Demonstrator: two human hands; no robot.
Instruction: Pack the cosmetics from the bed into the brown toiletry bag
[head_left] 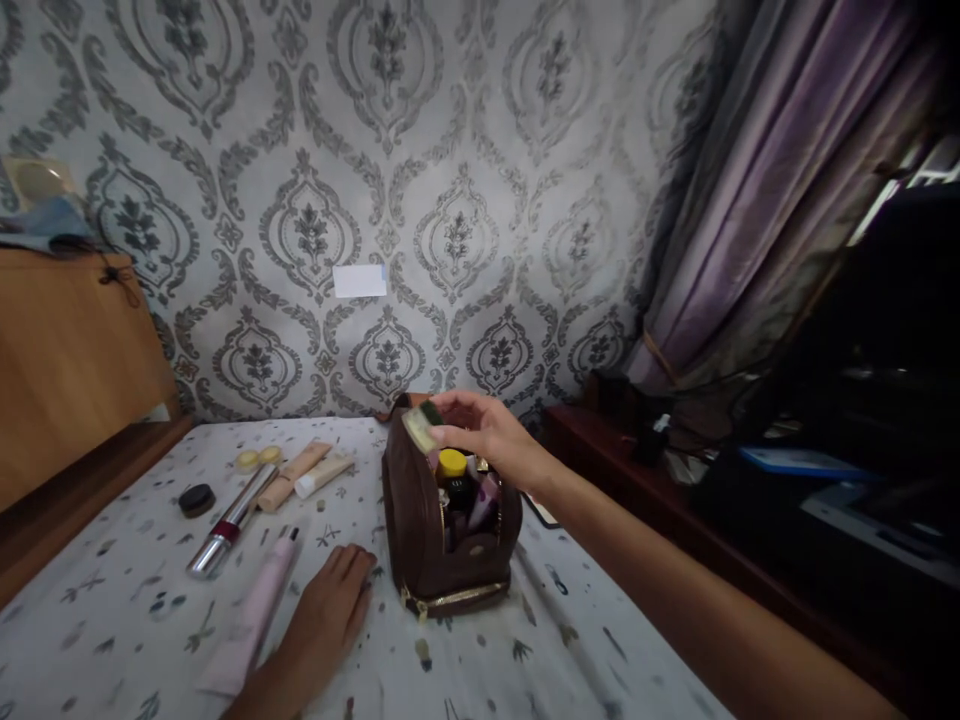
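- Right hand (pixel 484 432): grip pinched shut, fingertips on a small pale-green item (pixel 421 424); its exact shape cannot be told.
- The item sits at the fingertips, just above the rear edge of the open brown pouch (pixel 420 545), tilted.
- Left hand (pixel 330 600): grip open, palm flat down on the white printed cloth (pixel 525 650), holding nothing; its fingertips lie near the pouch base, its outer edge just beside a pale pink tube (pixel 259 600).
- Pouch: upright, soft, matte brown, boxy, with a gold zip along the bottom front edge.
- Inside the pouch: 1 dark bottle with a round yellow cap (pixel 451 464), 1 purple-pink tube (pixel 484 498); the rest is too dark to tell.
- On the cloth left of the pouch: 1 glossy silver tube with a dark red band (pixel 229 520), 1 dark round pot (pixel 196 499), 2 beige tubes (pixel 295 474), small yellow jars (pixel 259 458).
- Labels: none readable, all too small and blurred.
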